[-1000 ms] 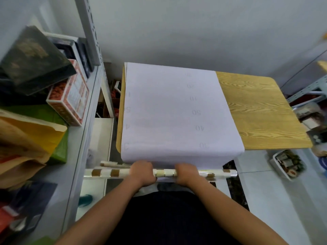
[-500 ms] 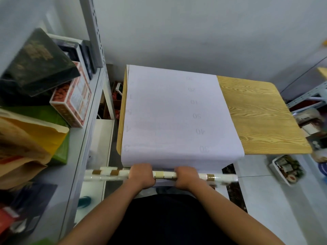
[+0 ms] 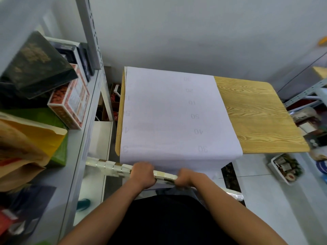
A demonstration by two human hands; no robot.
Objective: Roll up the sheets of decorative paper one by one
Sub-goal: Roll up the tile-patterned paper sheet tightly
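Both hands are clenched around the roll [image 3: 164, 175], a thin tube of gold-and-white checked paper held at the lower centre of the frame, just off the near edge of the bench [image 3: 256, 117]. The left hand [image 3: 143, 175] wraps it left of the middle; the right hand [image 3: 185, 179] wraps it just to the right, and the tube slants down toward the lower right, where its end sticks out past the right forearm.

The roll looks light and springy, so it will probably try to unwind if the grip loosens; it is also easy to crush or crease, which argues for a firm but not hard hold near the middle, as now, with the ends left free.

The sheets [image 3: 173, 117] still to be rolled lie flat, white side up, covering the left part of the wooden bench and drooping over its near edge. A shelf [image 3: 83, 106] with boxes [image 3: 69, 103] and bags stands at the left, a pale wall behind, and a tiled floor with a tray [image 3: 283, 167] at the right.
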